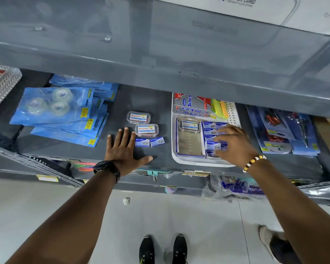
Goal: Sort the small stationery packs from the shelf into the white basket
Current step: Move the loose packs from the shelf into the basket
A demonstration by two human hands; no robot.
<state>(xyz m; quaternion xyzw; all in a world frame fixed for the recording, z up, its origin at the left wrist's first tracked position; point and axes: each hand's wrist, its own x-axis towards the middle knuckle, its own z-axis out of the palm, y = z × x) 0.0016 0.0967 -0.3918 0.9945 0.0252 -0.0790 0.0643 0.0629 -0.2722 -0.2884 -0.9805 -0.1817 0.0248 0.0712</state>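
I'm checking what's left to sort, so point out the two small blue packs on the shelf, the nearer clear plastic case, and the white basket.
two small blue packs [149,142], head view, between the pair, on the left pack's right edge.
nearer clear plastic case [146,129], head view, label on its lid.
white basket [198,162], head view, bare front rim.

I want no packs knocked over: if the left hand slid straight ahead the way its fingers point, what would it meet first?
Probably the nearer clear plastic case, just beyond the left hand; its fingertips sit right beside it.

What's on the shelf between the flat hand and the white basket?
In the head view, two small blue packs lie side by side between the left hand and the white basket, with bare grey shelf around them.
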